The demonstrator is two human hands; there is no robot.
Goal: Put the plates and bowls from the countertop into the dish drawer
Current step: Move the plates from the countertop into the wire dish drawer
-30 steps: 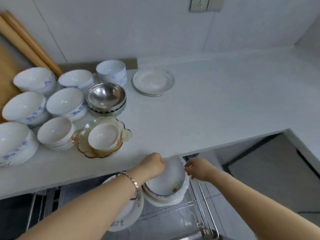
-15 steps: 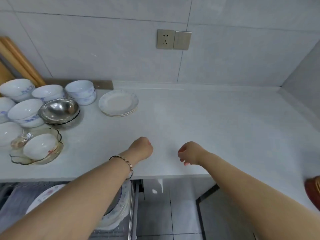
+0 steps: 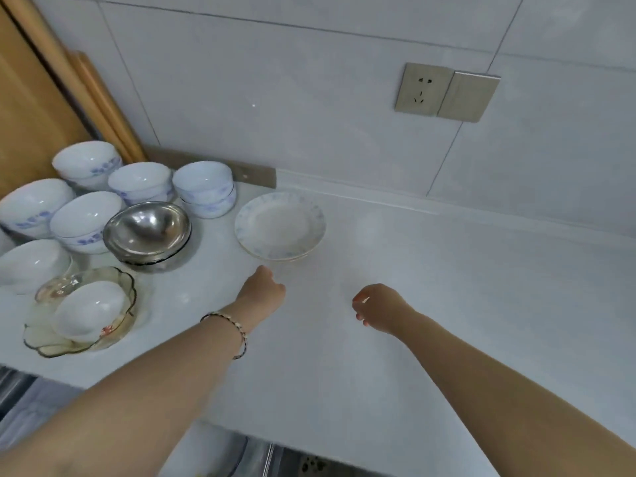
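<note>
Both hands have risen from the dish drawer to the tabletop (image 3: 430, 287), empty: left hand (image 3: 262, 293) loosely curled just below the stacked plates (image 3: 280, 226) at frame centre, right hand (image 3: 378, 308) loosely curled, holding nothing. The last deposit appears complete; the plates are the probable next pick, with bowls (image 3: 86, 222) waiting at left.

The white countertop (image 3: 430, 270) carries blue-patterned bowls (image 3: 86, 222), steel bowls (image 3: 148, 232), a plate stack (image 3: 280, 227) and a glass dish (image 3: 79, 311) holding a bowl.

Your left hand (image 3: 263, 292) and right hand (image 3: 377, 306), down at the dish drawer a second ago, are now empty above the countertop (image 3: 430, 270), the left near the stacked plates (image 3: 279, 226).
</note>
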